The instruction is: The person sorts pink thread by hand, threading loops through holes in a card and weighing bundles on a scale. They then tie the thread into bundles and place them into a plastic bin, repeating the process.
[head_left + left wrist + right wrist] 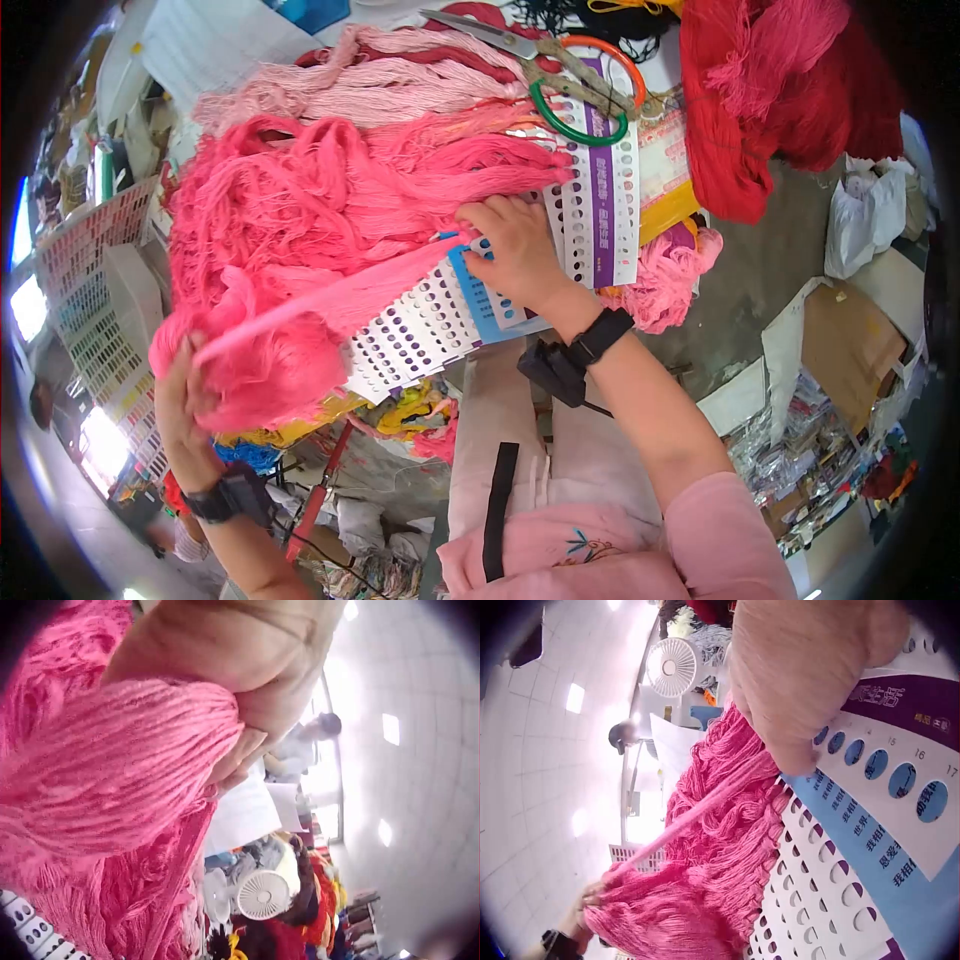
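Note:
A hank of bright pink thread (270,360) bunches up in my left hand (182,395), whose fingers curl round its looped end. From there a stretched pink strand (697,811) runs across to my right hand (518,250), which pinches its other end over the punched cards. In the left wrist view, the looped threads (120,769) bulge over the fingers. Beneath my right hand lie a blue printed card (855,825) and a white card with numbered holes (900,761). A pile of pink thread (300,200) spreads behind the strand.
Scissors (590,90) with orange and green handles rest on the cards at the back. Pale pink skeins (370,85) lie behind the pile, and red skeins (770,90) hang at the back right. A white fan (262,894) stands farther off.

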A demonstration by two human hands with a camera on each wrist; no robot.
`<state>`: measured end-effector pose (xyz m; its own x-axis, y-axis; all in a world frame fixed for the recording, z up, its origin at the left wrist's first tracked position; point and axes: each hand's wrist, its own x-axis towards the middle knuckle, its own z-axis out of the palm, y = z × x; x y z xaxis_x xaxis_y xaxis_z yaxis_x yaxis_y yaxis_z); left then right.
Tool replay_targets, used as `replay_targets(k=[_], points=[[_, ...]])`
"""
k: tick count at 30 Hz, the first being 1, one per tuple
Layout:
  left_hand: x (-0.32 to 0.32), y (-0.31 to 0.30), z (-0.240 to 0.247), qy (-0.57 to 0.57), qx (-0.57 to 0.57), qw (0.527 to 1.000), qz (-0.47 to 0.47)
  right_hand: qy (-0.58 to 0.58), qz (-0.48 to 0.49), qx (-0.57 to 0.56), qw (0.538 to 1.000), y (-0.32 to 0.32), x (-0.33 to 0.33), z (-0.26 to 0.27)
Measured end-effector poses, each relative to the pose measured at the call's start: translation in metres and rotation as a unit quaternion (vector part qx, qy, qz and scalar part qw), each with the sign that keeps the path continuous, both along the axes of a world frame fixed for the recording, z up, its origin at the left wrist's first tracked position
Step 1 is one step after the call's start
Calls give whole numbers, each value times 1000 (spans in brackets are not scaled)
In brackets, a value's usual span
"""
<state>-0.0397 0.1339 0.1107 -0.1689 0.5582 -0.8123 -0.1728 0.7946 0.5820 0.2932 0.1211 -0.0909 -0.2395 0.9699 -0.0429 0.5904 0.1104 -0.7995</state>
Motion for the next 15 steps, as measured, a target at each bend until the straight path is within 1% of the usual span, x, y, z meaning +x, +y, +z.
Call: replay_targets(k=[1,2,3,4,5,6,7,8,9,10,11,12,13,14,15], points=[[5,9,0,2,7,1000,4,-5,-12,10,1000,0,-2,-1],[14,24,-5,72,104,987,97,-3,-10,18,1000,1,-3,0],[18,31,-6,140,195,952,188,-14,-6,19,1000,1,-3,1],[-2,25,-1,139,199,952,188,-25,-4,19,999,0,-3,0],[-37,16,5,-38,239,954,174,-38,-1,20,999,0,-3,3],[-35,16,10,-213,269,926,155,-37,-2,21,999,1,-2,3],[-24,-4,-2,93,262,954,107,-32,4,30,999,0,-1,2],[7,-16,-18,3,283,957,56,-26,12,40,999,0,-2,1],[37,-22,-33,-87,303,949,4,-2,-4,55,998,0,-3,7],[78,-24,-41,-180,277,942,50,-1,0,58,998,0,-6,13],[111,-23,-49,-273,249,924,95,81,-27,22,996,-1,-8,20],[126,-22,-49,-428,143,885,118,159,-53,-14,986,-3,-8,28],[131,-28,-67,-404,195,886,121,213,-48,-50,975,-6,-9,41],[137,-29,-76,-408,194,883,124,207,-46,-50,976,-10,-14,53],[143,-29,-83,-469,189,854,123,351,-63,-185,916,-13,-22,65]])
